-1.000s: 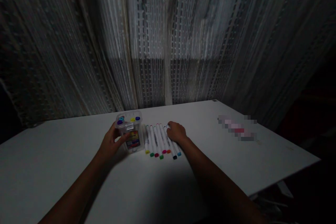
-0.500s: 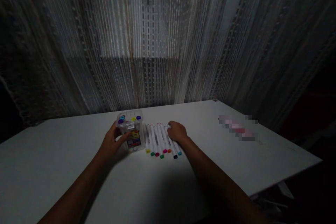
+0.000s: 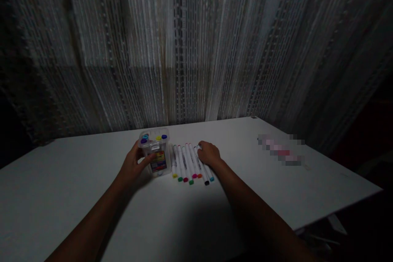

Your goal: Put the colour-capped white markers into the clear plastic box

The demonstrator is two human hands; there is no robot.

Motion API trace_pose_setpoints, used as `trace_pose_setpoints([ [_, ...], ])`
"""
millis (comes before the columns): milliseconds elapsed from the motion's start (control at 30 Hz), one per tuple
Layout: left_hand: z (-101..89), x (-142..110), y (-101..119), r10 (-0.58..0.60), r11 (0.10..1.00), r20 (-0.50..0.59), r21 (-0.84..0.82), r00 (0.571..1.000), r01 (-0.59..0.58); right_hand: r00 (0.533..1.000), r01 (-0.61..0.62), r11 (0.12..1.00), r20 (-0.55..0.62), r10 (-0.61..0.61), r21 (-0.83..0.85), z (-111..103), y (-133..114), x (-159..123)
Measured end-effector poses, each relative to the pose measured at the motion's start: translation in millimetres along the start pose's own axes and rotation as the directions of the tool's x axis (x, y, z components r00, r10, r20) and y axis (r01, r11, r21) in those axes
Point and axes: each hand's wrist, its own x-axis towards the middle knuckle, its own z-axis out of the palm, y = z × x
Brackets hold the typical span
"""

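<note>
Things look partway along: coloured caps (image 3: pixel 159 138) show inside the clear box (image 3: pixel 159 163), while a row of markers (image 3: pixel 187 164) lies loose just beside it, at the box's three o'clock. The left hand (image 3: pixel 135 161) is clamped around the box; the right hand (image 3: pixel 209 153) bends over the row's one o'clock end, though in this dimness I cannot tell whether it grips one. The white surface (image 3: pixel 159 213) carries a blurred pinkish thing (image 3: pixel 281 151) towards three o'clock; a striped curtain (image 3: pixel 196 49) hangs at twelve.
</note>
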Motion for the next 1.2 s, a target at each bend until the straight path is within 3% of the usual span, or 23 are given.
trace_pose_setpoints([
  [500, -1.0, 1.3, -2.3, 0.03, 0.999, 0.004, 0.024, 1.0, -0.03, 0.999, 0.018, 0.998, 0.025, -0.02, 0.054, -1.5, 0.1, -0.3],
  [1200, 0.1, -0.3, 0.4, 0.002, 1.0, -0.002, 0.01, 1.0, -0.002, 0.999, 0.028, 1.0, 0.037, -0.028, 0.005, -4.1, -1.4, -2.1],
])
